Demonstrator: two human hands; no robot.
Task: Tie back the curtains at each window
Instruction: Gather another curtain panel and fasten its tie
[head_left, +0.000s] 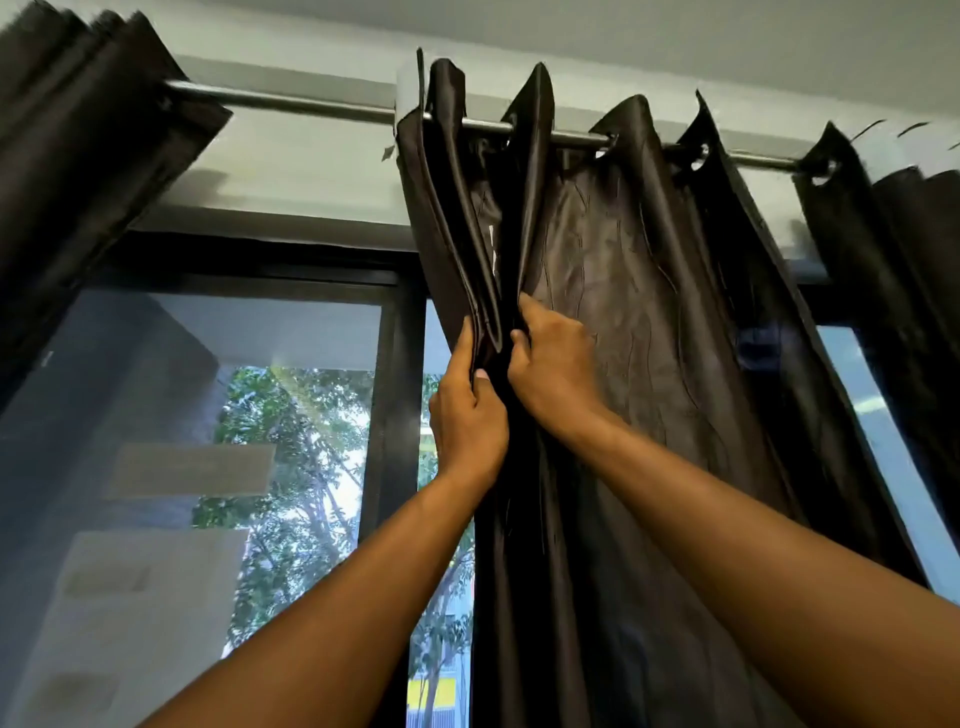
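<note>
Window (218, 415) behind; both hands' fingers (470, 343) around dark curtain (649, 312) folds, label perhaps unreadable.

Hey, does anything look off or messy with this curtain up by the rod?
Yes. The curtain top edge is uneven on the rod: its leading folds bunch tightly at the left, where a pale strip of lining shows, while the other pleats spread wide.
</note>
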